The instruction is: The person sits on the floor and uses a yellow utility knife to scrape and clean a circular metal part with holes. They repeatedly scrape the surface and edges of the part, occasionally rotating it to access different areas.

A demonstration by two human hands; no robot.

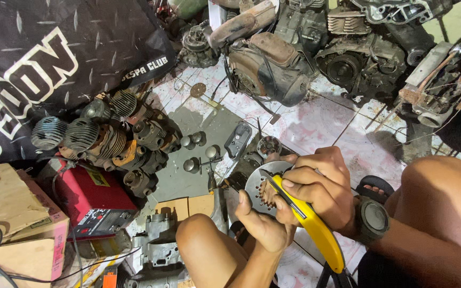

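Left hand (262,221) grips the round grey metal disc with toothed centre hole (262,186) from below, fingers closed on its rim. Right hand (316,186), fingers closed, holds yellow-handled pliers (308,221); long axis runs from lower right up-left onto the disc. Red box-shaped machine with yellow label (94,197) at left, by brown cardboard boxes (12,213); black banner with white lettering (54,58) above.

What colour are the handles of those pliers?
Yellow handles, gripped by the right hand; head view.
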